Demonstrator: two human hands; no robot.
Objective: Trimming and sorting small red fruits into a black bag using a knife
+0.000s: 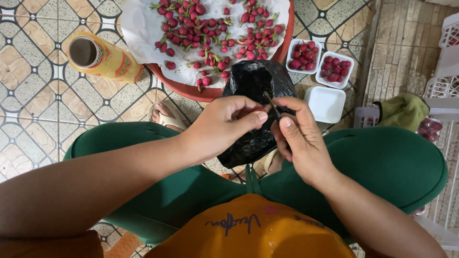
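My left hand (228,123) is curled shut around something small that its fingers hide. Touching it, my right hand (299,138) pinches a thin dark blade or stem (272,106) between thumb and fingers. Both hands hover over a black plastic bag (256,86) that lies between my knees in green trousers. Just beyond the bag stands a round red tray (191,91) lined with white paper and covered with several small red fruits (201,28) with green stalks.
A yellow roll of plastic wrap (103,57) lies on the patterned tile floor at left. Two white foam trays of red fruit (320,64) and one bare white foam tray (325,102) sit at right. White plastic crates (442,91) and a green cloth (404,111) stand further right.
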